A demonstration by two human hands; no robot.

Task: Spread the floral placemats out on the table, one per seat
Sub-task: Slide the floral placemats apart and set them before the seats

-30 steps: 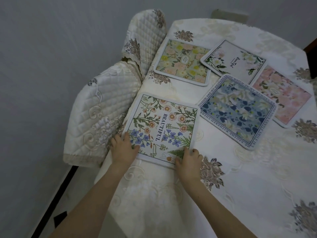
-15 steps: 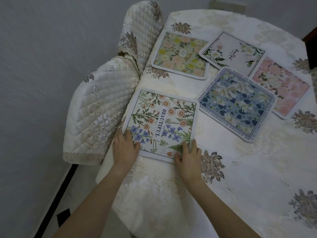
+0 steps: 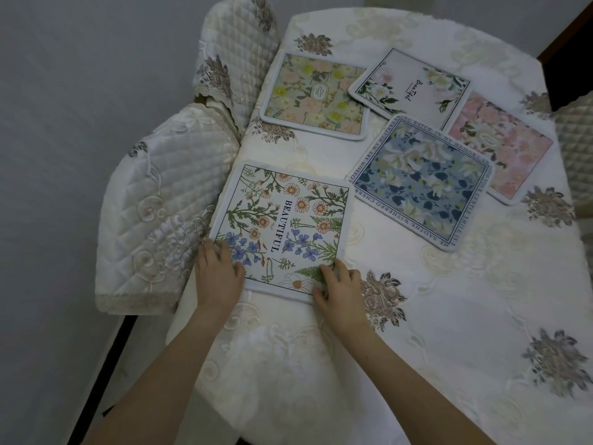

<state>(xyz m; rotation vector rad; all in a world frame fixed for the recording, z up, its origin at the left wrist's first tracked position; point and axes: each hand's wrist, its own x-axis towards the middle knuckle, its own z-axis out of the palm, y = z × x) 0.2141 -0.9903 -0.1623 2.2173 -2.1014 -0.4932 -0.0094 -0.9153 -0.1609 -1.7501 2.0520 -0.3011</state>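
Observation:
A white placemat with wildflowers and the word BEAUTIFUL (image 3: 282,226) lies flat by the table's left edge, in front of the near chair. My left hand (image 3: 218,274) holds its near left corner and my right hand (image 3: 340,287) holds its near right corner, fingers on top. Farther back lie a yellow-green floral mat (image 3: 314,97), a white mat with script lettering (image 3: 414,88), a blue floral mat (image 3: 420,181) and a pink floral mat (image 3: 503,149). The white mat overlaps the yellow-green one, and the blue mat overlaps the pink one.
The table wears a cream embroidered cloth (image 3: 449,316). Two chairs with quilted cream covers (image 3: 160,203) (image 3: 237,59) stand tight against its left side, next to a grey wall. Another quilted chair back (image 3: 577,149) shows at the right edge.
The BEAUTIFUL mat has slid slightly toward the table's left edge under both hands, which have kept their hold on its near corners.

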